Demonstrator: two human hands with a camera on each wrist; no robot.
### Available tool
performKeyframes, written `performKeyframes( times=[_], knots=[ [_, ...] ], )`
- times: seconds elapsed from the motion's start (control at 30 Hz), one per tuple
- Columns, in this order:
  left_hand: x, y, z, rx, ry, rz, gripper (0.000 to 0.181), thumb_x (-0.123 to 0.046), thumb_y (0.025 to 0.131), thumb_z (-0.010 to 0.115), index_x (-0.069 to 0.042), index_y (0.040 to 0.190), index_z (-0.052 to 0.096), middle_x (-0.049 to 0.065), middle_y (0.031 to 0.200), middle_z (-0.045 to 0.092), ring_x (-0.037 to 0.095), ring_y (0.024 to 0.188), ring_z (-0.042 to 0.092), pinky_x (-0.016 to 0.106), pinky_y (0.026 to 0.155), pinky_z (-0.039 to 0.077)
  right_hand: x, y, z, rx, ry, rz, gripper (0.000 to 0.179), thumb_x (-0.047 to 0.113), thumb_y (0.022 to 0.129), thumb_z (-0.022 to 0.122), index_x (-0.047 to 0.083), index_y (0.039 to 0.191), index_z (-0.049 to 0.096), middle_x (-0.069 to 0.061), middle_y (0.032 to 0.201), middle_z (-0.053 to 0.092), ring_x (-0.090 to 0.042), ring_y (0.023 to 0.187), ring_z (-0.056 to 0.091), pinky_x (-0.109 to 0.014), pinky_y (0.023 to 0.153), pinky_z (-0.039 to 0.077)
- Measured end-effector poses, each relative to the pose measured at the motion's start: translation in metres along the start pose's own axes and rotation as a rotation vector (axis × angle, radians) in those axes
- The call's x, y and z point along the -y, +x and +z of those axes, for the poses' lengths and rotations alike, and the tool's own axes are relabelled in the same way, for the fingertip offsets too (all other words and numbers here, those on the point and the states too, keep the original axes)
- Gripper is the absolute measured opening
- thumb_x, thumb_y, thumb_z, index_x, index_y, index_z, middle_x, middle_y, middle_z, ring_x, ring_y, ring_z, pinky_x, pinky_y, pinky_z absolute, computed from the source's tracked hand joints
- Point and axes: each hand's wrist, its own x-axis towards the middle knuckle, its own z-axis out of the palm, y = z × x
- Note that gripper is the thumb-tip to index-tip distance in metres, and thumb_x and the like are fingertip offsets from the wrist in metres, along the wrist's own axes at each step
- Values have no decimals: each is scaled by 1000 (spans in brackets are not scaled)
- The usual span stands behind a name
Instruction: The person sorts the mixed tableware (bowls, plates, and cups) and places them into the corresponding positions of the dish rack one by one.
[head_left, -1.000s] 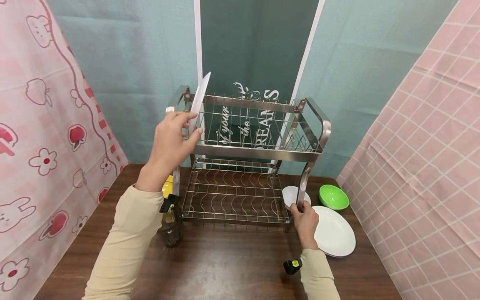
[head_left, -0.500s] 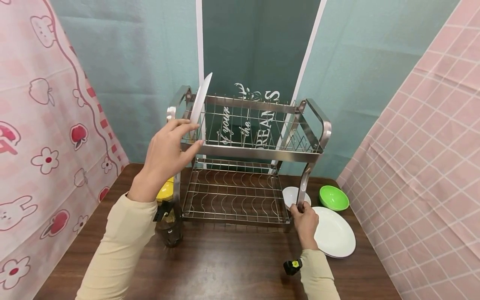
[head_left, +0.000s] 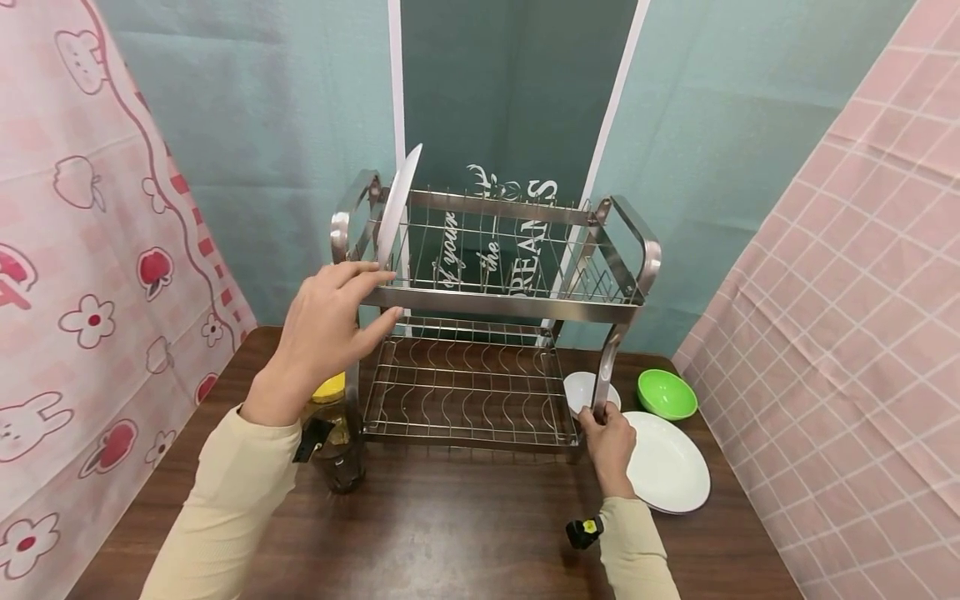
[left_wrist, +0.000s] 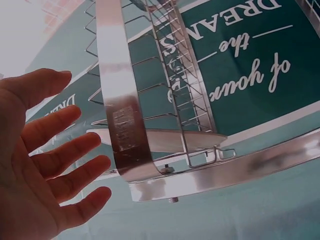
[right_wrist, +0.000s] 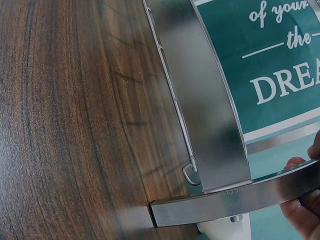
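Note:
A two-tier metal dish rack (head_left: 510,307) stands on the table. On its upper tier, at the left end, a white plate (head_left: 399,200) leans upright between the wires. My left hand (head_left: 322,329) is just in front of the rack's upper left corner, fingers spread and apart from the plate; the left wrist view shows nothing in the hand (left_wrist: 55,155). My right hand (head_left: 611,442) grips the rack's front right leg (head_left: 606,375) low down. In the right wrist view its fingers (right_wrist: 300,215) wrap that metal leg.
Right of the rack lie a white plate (head_left: 667,467), a green bowl (head_left: 667,394) and a white bowl (head_left: 581,390) partly behind the leg. A dark jar with a yellow lid (head_left: 330,388) stands at the left, partly hidden by my left wrist. Curtains (head_left: 832,292) enclose the table.
My left hand has let go of the upright plate and moved down and toward me. The plate stays standing in the rack. My right hand keeps its grip on the leg.

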Motion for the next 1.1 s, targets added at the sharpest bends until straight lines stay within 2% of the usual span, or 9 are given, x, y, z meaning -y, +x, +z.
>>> performKeyframes(
  times=[0.23,0.47,0.63,0.9,1.1],
  knots=[
    [6,-12,2,-80,17,87,32,-23,77,72,-3,102,69,16,105,63,35,95,56,52,72,40,1,-1,1,-12,0,-11,17,11,71,67,7,63,53,-7,54,55,-33,50,47,-45,51,33],
    [11,-25,6,-120,11,130,34,-27,79,65,-2,101,69,17,103,62,37,94,56,54,73,40,0,-1,2,-10,2,-26,13,9,71,66,7,65,55,-6,54,55,-30,48,46,-42,49,32],
    [12,-33,8,-165,0,129,33,-28,81,60,-2,99,69,18,102,62,37,93,56,54,73,39,-2,0,3,-10,8,-25,14,9,72,67,7,65,54,-5,54,55,-29,49,45,-42,49,32],
    [21,-51,12,-118,22,83,31,-23,78,65,0,98,69,18,98,63,37,88,57,52,68,40,-2,0,2,16,5,-12,21,12,73,70,8,64,52,-6,55,55,-29,50,45,-41,50,32],
    [27,-64,14,-16,32,-23,31,-20,76,70,0,100,68,18,97,62,36,86,57,53,69,42,-2,0,1,25,1,1,21,13,72,70,8,64,51,-6,55,54,-29,50,45,-41,50,32]
  ],
)
